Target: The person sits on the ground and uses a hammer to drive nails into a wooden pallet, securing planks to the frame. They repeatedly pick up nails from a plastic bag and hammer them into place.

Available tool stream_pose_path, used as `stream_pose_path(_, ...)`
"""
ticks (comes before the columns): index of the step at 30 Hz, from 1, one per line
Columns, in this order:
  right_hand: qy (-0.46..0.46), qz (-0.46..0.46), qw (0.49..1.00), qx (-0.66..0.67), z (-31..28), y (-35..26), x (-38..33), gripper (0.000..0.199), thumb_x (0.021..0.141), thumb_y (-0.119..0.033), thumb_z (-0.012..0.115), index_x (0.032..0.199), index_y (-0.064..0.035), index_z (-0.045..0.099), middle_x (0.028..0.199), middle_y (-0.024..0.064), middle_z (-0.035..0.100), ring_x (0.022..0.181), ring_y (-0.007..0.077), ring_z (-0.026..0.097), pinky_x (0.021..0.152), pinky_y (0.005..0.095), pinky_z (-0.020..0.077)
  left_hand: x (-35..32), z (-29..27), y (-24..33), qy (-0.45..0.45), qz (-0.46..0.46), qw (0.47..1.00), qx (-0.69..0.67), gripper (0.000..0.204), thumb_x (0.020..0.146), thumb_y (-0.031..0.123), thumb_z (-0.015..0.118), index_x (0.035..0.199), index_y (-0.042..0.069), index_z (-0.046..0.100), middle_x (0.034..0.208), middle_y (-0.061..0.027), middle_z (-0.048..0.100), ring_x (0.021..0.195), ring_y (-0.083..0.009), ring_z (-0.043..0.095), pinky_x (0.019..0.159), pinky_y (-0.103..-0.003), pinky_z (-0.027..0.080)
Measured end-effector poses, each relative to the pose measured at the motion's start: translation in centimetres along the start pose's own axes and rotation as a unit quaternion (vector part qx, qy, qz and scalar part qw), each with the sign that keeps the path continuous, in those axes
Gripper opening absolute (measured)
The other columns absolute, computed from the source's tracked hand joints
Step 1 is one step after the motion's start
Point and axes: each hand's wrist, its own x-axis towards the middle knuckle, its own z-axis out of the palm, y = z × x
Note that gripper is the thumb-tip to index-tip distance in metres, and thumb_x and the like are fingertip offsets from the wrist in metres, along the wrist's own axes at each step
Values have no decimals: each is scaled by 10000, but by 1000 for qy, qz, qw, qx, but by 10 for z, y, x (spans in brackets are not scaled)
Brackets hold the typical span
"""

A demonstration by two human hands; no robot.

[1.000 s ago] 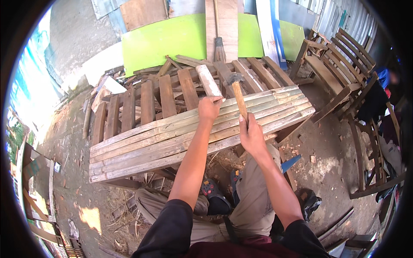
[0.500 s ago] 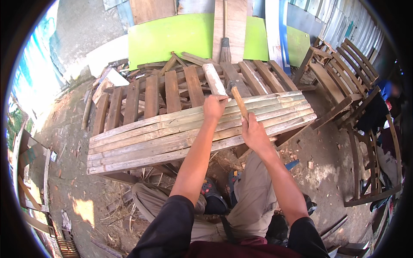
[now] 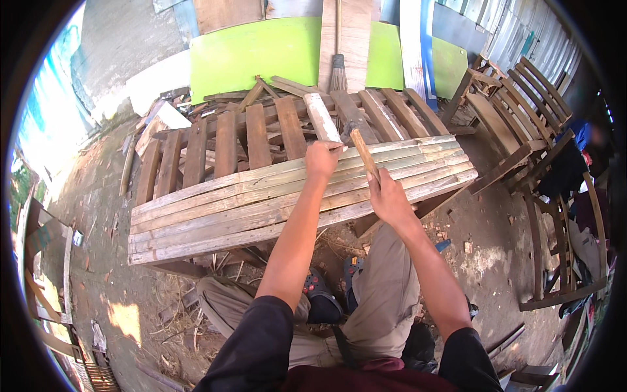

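Note:
A wooden bench spans the middle, its seat made of several pale bamboo strips [image 3: 281, 206] and its back of several brown upright slats [image 3: 258, 140]. One back slat [image 3: 321, 117] is painted white. My left hand [image 3: 322, 159] rests at the seat's far edge, just below that white slat. Its fingers are pinched together, and whatever is between them is too small to make out. My right hand [image 3: 390, 198] grips the wooden handle of a hammer [image 3: 364, 151]. The dark hammer head is over the far edge of the seat, close to the right of my left hand.
Scrap wood [image 3: 261, 91] is heaped behind the bench, before a lime-green panel [image 3: 255, 55]. A broom [image 3: 338, 72] leans there on a board. Slatted wooden chairs [image 3: 503, 124] stand at the right. My feet in clogs [image 3: 317, 291] are below the seat's near edge.

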Motion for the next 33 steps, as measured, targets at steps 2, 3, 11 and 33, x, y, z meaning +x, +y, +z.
stream_pose_path(2, 20, -11, 1000, 10, 2, 0, -1, 301, 1061, -277, 496, 1025, 21, 488, 713, 323, 615, 743, 562, 609, 639, 605, 444, 0, -1, 0, 3, 5, 1000, -6, 210, 807, 251, 823, 954, 101, 811, 879, -167, 747, 791, -309, 737, 738, -365, 557)
stream_pose_path(3, 23, -14, 1000, 6, 6, 5, -1, 303, 1060, -279, 497, 1027, 22, 489, 714, 324, 614, 746, 562, 609, 639, 605, 444, -1, 0, 1, 3, 11, 1000, -11, 205, 807, 242, 823, 956, 100, 811, 879, -167, 748, 793, -306, 738, 739, -364, 558)
stream_pose_path(11, 6, -10, 1000, -10, 2, -3, 3, 319, 1059, -277, 492, 1079, 41, 487, 730, 337, 618, 756, 564, 613, 636, 606, 447, 2, 0, -5, 10, 33, 999, -12, 197, 808, 219, 822, 959, 94, 809, 892, -164, 749, 806, -308, 740, 736, -359, 559)
stream_pose_path(33, 26, -27, 999, -9, -2, 2, 1, 265, 1051, -244, 517, 1017, 18, 491, 715, 307, 616, 710, 533, 619, 598, 580, 440, 1, 1, -3, -8, 24, 1000, -10, 183, 806, 258, 814, 950, 145, 816, 919, -154, 742, 835, -343, 723, 771, -403, 569)
